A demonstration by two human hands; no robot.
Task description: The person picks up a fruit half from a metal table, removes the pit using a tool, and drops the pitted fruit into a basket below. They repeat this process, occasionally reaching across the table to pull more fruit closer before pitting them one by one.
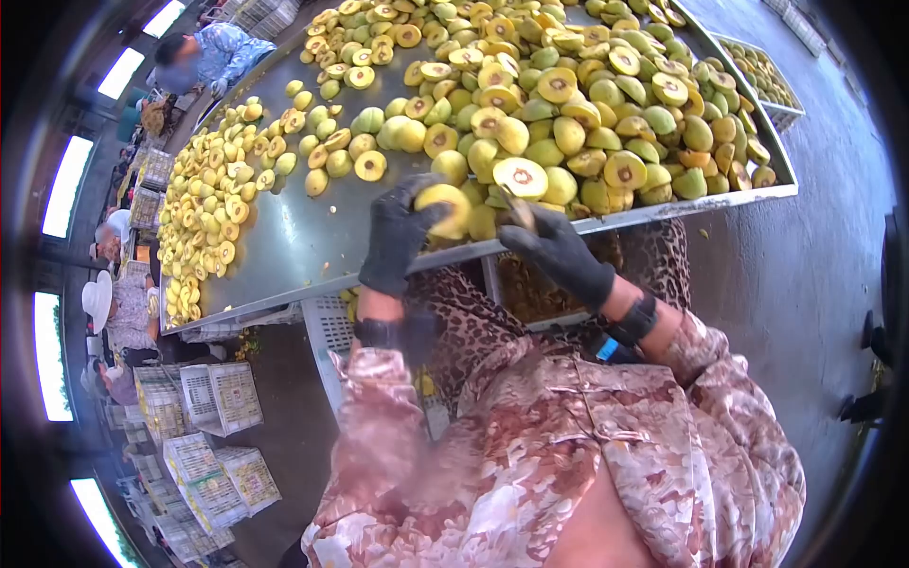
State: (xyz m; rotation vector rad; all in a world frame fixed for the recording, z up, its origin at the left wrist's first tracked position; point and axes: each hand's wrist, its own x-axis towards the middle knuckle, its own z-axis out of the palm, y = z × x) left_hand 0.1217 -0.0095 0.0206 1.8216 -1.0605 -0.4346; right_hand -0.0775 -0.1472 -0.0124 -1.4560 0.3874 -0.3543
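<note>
My left hand [393,237], in a dark glove, is closed round a yellow peach-like fruit half [445,210] just above the near edge of the metal table. My right hand [561,254], also gloved, grips a small knife-like tool [520,212]; its exact shape is partly hidden by the fingers. Just beyond the tool lies a pale cut fruit half [520,177] with a reddish-brown centre, face up. A large heap of halved yellow-green fruit [568,114] spreads beyond both hands.
The metal table [294,227] has a raised rim and bears another fruit pile [213,204] at left. Below it is a crate of dark scraps [535,298] by my knees. White crates [204,478] stand at lower left. A co-worker [213,57] sits across the table.
</note>
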